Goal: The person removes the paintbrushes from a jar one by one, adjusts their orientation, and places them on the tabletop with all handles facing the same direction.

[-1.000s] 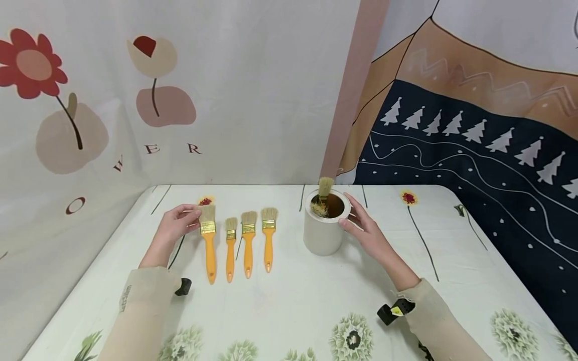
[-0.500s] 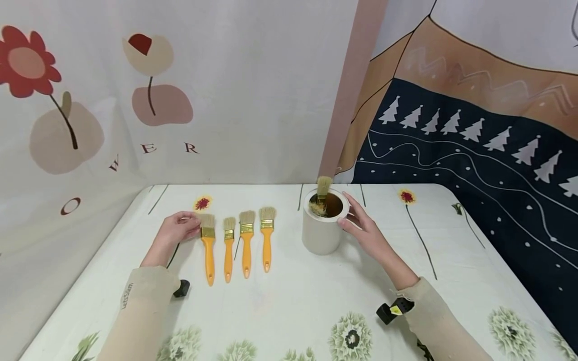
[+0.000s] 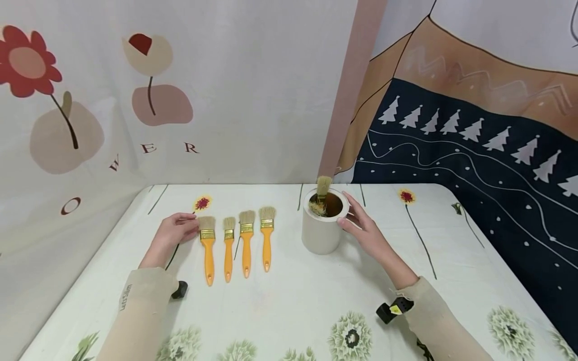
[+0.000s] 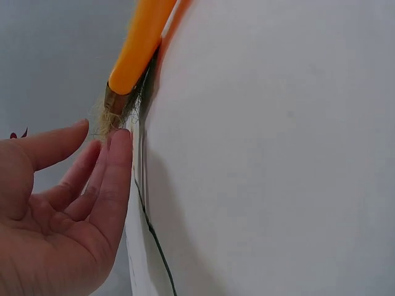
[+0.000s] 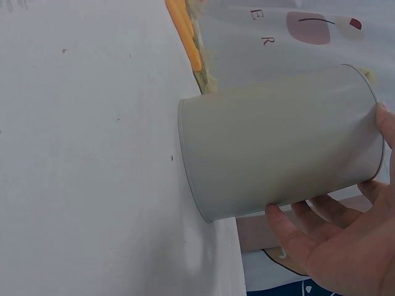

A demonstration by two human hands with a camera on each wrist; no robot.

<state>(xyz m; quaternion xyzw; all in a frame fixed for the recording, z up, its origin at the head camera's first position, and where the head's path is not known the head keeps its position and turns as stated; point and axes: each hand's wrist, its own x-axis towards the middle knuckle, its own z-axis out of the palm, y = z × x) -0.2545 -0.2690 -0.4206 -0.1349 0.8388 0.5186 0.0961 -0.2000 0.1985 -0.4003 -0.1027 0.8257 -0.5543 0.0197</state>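
Four wooden-look details aside, several paintbrushes with orange handles lie side by side, bristles pointing away. At the leftmost, widest paintbrush [image 3: 208, 250], my left hand [image 3: 177, 233] is beside the bristles; in the left wrist view its thumb [image 4: 58, 145] stands apart from the relaxed fingers, near the bristle tips. My right hand [image 3: 368, 233] grips the upper right side of a pale grey can [image 3: 321, 235], thumb in front and fingers behind. The can stands upright on the table, with a brush [image 3: 323, 186] sticking out, bristles up, and more bristles visible inside. In the right wrist view the can [image 5: 278, 145] shows its smooth side.
A white flower-printed cloth covers the table [image 3: 280, 311]. Behind it hangs a pale printed curtain [image 3: 253, 100], with a dark tree-patterned cloth [image 3: 451, 160] on the right. Three narrower brushes [image 3: 246, 250] lie between the widest brush and the can.
The leftmost paintbrush's bristle end has come down toward me onto the table, and my left hand has let go of it. My right hand stays on the can.
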